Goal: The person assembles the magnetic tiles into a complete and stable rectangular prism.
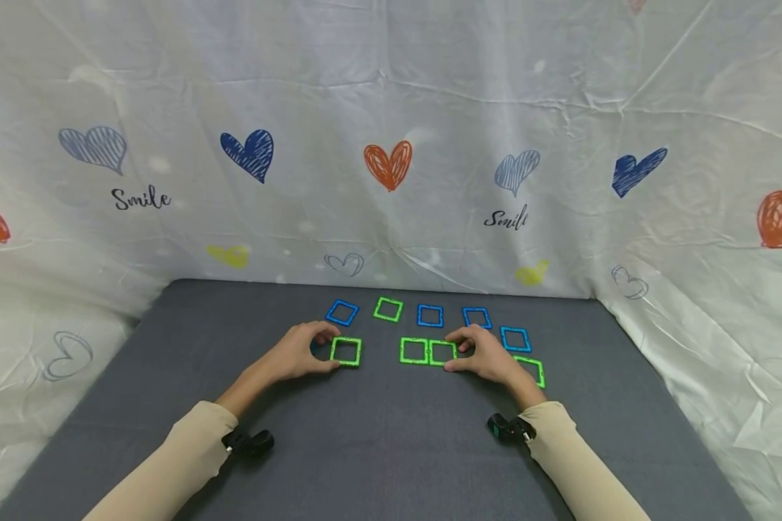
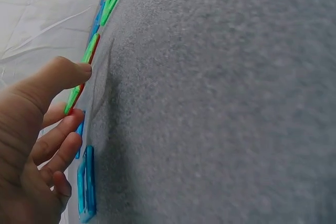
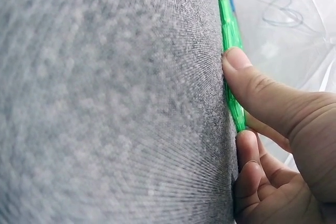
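Note:
My left hand [image 1: 297, 352] pinches a green square magnetic tile [image 1: 359, 352] between thumb and fingers. Red shows along the underside of that tile [image 2: 73, 100] in the left wrist view, and it is tipped slightly off the table. A blue tile [image 2: 87, 184] lies beside the lower fingers, mostly hidden by the hand in the head view. Two green tiles lie edge to edge at the middle; my right hand [image 1: 487, 354] grips the right one [image 1: 442, 342] by its near and far edges, while the left one [image 1: 402, 351] lies flat.
Behind the hands, an arc of tiles lies on the grey table [image 1: 378, 449]: a blue one [image 1: 335, 321], a green one [image 1: 387, 299] and several more blue ones. Another green tile [image 1: 541, 375] is partly covered by the right wrist. A white printed cloth [image 1: 443, 239] hangs behind the table.

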A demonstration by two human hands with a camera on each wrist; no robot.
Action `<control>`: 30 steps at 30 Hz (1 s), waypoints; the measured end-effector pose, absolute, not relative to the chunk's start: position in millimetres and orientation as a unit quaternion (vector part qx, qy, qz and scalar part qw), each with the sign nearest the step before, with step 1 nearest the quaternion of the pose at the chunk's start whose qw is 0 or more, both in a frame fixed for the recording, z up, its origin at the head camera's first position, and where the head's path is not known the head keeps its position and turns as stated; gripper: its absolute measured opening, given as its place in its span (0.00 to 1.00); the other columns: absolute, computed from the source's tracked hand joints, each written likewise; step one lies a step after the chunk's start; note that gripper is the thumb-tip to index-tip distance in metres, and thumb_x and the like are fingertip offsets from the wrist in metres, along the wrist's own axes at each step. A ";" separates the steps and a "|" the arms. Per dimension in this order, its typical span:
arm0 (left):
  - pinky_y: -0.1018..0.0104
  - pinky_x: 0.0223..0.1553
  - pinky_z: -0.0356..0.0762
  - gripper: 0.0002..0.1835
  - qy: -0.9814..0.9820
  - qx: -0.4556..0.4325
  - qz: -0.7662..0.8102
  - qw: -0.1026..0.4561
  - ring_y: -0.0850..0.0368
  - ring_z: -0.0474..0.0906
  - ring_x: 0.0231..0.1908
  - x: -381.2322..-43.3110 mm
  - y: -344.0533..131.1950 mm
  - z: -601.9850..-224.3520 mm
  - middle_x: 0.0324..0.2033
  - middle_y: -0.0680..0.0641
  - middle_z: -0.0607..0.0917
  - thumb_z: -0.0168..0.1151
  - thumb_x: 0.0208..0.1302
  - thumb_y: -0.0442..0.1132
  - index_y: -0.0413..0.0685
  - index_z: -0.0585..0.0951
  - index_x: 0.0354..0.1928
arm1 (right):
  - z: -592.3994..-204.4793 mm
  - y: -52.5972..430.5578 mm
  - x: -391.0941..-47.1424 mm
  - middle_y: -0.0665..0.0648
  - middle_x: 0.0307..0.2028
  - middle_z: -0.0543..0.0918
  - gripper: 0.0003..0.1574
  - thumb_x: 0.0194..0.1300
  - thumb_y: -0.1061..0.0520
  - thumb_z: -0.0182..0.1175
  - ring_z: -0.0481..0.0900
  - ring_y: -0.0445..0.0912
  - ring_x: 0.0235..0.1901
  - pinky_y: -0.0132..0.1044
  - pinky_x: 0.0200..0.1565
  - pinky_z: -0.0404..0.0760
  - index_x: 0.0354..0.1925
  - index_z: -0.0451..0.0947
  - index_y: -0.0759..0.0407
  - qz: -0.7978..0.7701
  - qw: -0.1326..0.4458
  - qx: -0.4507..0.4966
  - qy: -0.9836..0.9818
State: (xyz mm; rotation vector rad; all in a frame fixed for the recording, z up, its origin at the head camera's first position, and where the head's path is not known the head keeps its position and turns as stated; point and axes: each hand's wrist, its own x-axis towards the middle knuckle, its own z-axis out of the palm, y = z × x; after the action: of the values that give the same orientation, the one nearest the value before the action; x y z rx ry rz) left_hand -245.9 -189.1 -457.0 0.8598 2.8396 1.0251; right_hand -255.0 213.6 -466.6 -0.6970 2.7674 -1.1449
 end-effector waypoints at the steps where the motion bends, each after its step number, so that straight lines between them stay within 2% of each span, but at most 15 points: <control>1: 0.51 0.49 0.78 0.28 0.903 0.273 0.330 0.001 0.50 0.79 0.46 -245.3 -190.2 -457.5 0.49 0.47 0.84 0.79 0.56 0.44 0.40 0.82 0.56 | -466.2 213.8 -254.6 0.56 0.45 0.78 0.32 0.53 0.55 0.81 0.77 0.49 0.42 0.47 0.44 0.77 0.54 0.83 0.64 -0.372 0.033 -0.227 0.899; 7: 0.54 0.47 0.79 0.28 0.897 0.274 0.346 -0.011 0.53 0.80 0.43 -243.9 -194.1 -459.2 0.48 0.49 0.84 0.78 0.56 0.43 0.41 0.82 0.57 | -464.9 215.0 -252.5 0.56 0.46 0.79 0.31 0.53 0.55 0.81 0.78 0.49 0.42 0.46 0.44 0.77 0.54 0.83 0.63 -0.370 0.037 -0.227 0.900; 15: 0.57 0.42 0.78 0.27 0.891 0.281 0.355 -0.031 0.55 0.78 0.39 -245.3 -190.9 -451.7 0.39 0.52 0.81 0.78 0.56 0.42 0.42 0.81 0.56 | -464.2 215.8 -252.9 0.56 0.46 0.79 0.31 0.53 0.55 0.81 0.77 0.49 0.41 0.46 0.44 0.77 0.54 0.83 0.64 -0.369 0.036 -0.230 0.900; 22: 0.53 0.44 0.78 0.28 0.881 0.286 0.376 -0.019 0.53 0.78 0.40 -244.9 -183.4 -448.0 0.41 0.49 0.81 0.78 0.57 0.41 0.38 0.80 0.57 | -461.0 213.4 -254.7 0.58 0.47 0.80 0.31 0.53 0.57 0.81 0.78 0.50 0.42 0.47 0.44 0.78 0.54 0.83 0.65 -0.376 0.046 -0.232 0.896; 30: 0.55 0.45 0.78 0.29 0.877 0.287 0.385 -0.014 0.55 0.78 0.40 -245.8 -172.0 -449.0 0.41 0.52 0.81 0.78 0.58 0.41 0.38 0.80 0.59 | -460.9 211.0 -255.2 0.59 0.47 0.81 0.30 0.53 0.58 0.81 0.78 0.50 0.42 0.46 0.44 0.79 0.53 0.83 0.66 -0.378 0.044 -0.228 0.896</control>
State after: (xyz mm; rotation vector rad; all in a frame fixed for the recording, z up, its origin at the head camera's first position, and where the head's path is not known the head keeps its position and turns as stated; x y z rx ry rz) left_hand -245.8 -172.0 -449.0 0.9098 2.7791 1.2211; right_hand -255.2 211.0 -460.9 -0.6971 2.7395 -1.1537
